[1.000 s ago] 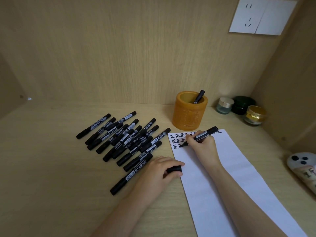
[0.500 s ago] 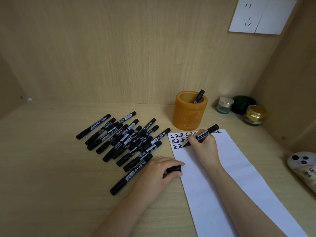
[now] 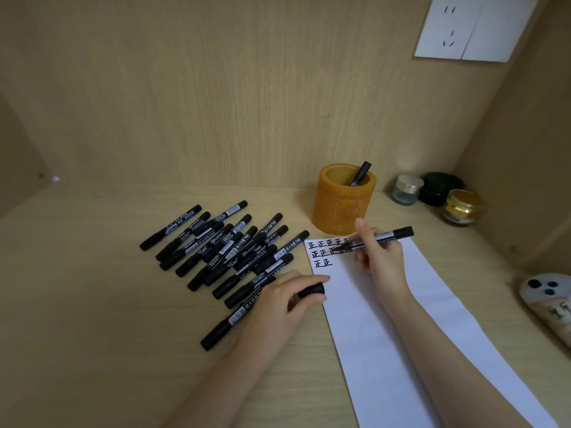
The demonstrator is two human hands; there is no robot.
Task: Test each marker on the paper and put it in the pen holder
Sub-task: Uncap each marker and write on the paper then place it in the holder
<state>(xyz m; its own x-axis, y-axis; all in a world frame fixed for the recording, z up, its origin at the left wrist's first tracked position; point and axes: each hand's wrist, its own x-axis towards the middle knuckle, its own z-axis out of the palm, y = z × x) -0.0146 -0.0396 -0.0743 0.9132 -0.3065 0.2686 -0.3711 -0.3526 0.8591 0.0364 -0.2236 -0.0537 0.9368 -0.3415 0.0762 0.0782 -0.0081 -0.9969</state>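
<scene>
My right hand (image 3: pixel 381 257) holds an uncapped black marker (image 3: pixel 389 236), its tip just above the written characters at the top of the white paper (image 3: pixel 386 329). A black marker cap (image 3: pixel 312 290) is pinched in my left hand (image 3: pixel 278 307), which rests on the desk at the paper's left edge. Several capped black markers (image 3: pixel 228 251) lie in a loose pile left of the paper. The amber pen holder (image 3: pixel 344 199) stands behind the paper with one marker (image 3: pixel 360 173) inside.
Three small jars (image 3: pixel 438 196) stand in the back right corner. A pale object with dark dots (image 3: pixel 547 298) lies at the right edge. Wooden walls close in behind and on both sides, with a white socket (image 3: pixel 472 29) on the back wall.
My right hand lifted the marker tip from the third row of characters up and right toward the pen holder. The left hand and cap stayed in place.
</scene>
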